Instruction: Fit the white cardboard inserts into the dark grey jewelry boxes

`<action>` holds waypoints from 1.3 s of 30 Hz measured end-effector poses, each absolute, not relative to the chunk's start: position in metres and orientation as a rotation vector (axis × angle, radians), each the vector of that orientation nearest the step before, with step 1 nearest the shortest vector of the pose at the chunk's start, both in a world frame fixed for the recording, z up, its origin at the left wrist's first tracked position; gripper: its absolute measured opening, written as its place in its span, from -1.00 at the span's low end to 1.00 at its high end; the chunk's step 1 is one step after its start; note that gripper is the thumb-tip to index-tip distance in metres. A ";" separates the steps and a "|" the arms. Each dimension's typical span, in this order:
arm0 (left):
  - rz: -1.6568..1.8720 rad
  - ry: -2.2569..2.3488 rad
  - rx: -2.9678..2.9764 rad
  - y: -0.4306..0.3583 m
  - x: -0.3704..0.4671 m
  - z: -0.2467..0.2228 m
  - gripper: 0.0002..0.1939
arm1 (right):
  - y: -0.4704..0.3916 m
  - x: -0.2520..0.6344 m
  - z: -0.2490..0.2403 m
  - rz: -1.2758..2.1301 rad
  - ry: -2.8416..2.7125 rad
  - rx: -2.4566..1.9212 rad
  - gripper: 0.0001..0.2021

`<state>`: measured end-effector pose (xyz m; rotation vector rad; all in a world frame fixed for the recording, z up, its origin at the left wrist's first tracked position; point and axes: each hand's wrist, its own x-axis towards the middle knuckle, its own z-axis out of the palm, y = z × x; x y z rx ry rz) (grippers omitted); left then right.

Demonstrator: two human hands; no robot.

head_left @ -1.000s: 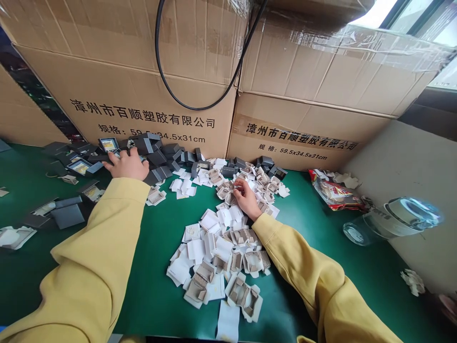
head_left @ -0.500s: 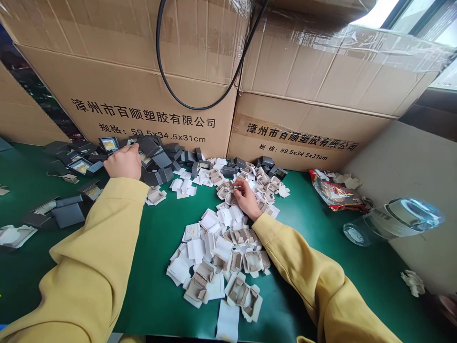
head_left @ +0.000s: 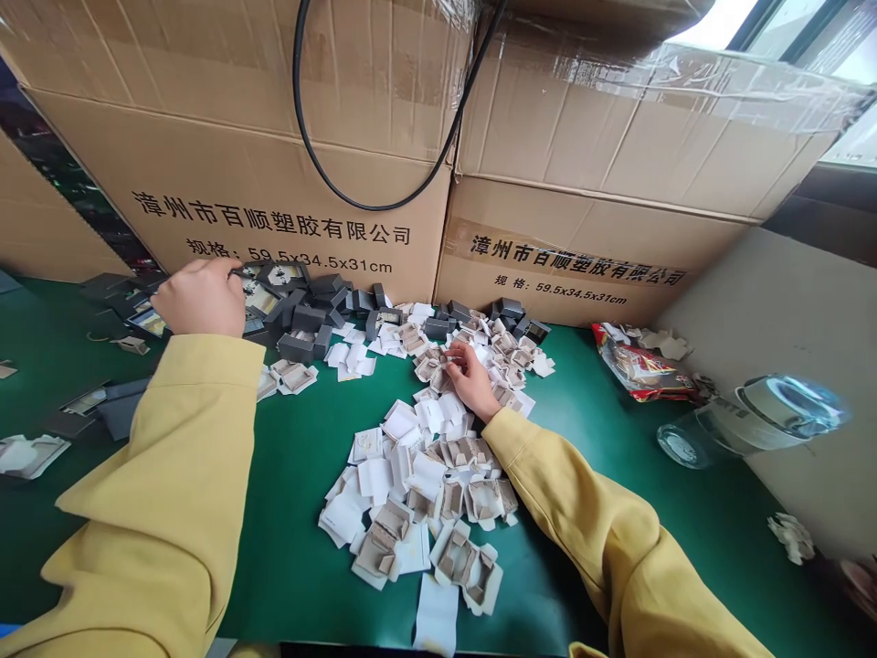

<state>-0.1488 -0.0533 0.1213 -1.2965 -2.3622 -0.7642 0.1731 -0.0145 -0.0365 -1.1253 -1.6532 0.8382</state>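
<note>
My left hand [head_left: 202, 297] reaches to the back left, over a heap of small dark grey boxes [head_left: 308, 318]. The back of the hand faces me and its fingers are mostly hidden. Just right of it lies an open box with a pale insert [head_left: 260, 297]. My right hand [head_left: 471, 379] rests on a pile of folded cardboard inserts [head_left: 428, 366], its fingers half curled, thumb and forefinger a little apart, and nothing plainly between them. Nearer me, more white and grey-brown inserts [head_left: 376, 480] spread over the green table [head_left: 294, 539].
Two large cardboard cartons [head_left: 274, 164] stand along the back, with a black cable [head_left: 363, 208] looped before them. At right are a red snack packet [head_left: 644, 366], a clear bottle [head_left: 746, 420] lying tilted and crumpled tissue [head_left: 791, 537]. More dark boxes [head_left: 89, 407] lie far left.
My left hand has moved left and slightly up over the dark boxes. Some boxes beside it have shifted, exposing pale insides. My right hand has stayed in place.
</note>
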 end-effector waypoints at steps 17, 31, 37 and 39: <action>-1.390 -1.751 -2.348 -0.048 -0.013 0.038 -0.68 | -0.044 0.169 -0.012 0.466 -1.981 -0.802 -0.55; -2.529 -1.691 -2.918 -0.037 -0.005 -0.021 -0.36 | -0.038 0.165 -0.019 0.671 -1.765 -0.810 -0.77; -2.701 -1.865 -2.717 -0.034 -0.006 -0.019 -0.54 | -0.040 0.167 -0.018 0.750 -1.812 -0.899 -0.75; -2.912 -1.943 -2.449 -0.035 -0.006 -0.015 -0.67 | -0.045 0.168 -0.016 0.558 -1.914 -1.006 -0.79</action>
